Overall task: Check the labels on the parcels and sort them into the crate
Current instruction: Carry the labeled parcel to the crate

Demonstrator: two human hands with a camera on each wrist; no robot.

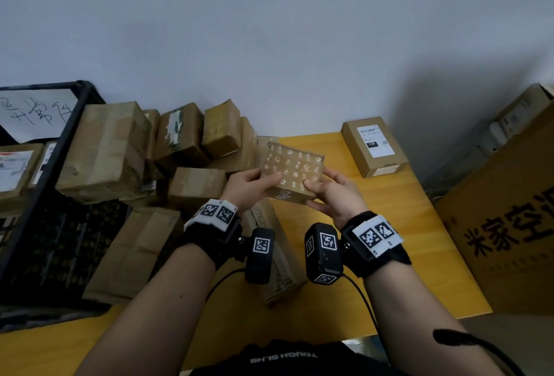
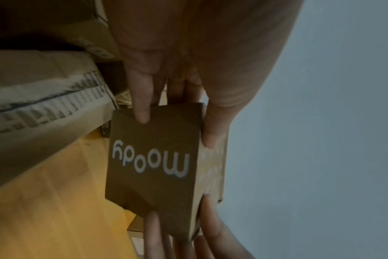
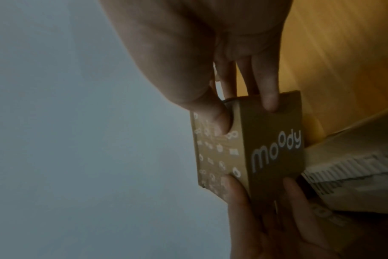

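Both my hands hold a small brown parcel (image 1: 292, 170) above the yellow table (image 1: 398, 225), its patterned face with white icons turned up toward me. My left hand (image 1: 250, 182) grips its left end, thumb on top and fingers underneath. My right hand (image 1: 329, 192) grips the right end the same way. The left wrist view shows the parcel (image 2: 153, 168) side printed "moody" with my left hand (image 2: 173, 126) pinching its near end. In the right wrist view the parcel (image 3: 250, 149) sits between my right hand (image 3: 248, 113) and the other hand. The black crate (image 1: 51, 192) stands at the left.
A heap of brown taped parcels (image 1: 180, 147) lies between the crate and my hands. A labelled box (image 1: 373, 146) sits at the table's back right. A long corrugated parcel (image 1: 278, 258) lies under my wrists. A large printed carton (image 1: 515, 225) stands beyond the table's right edge.
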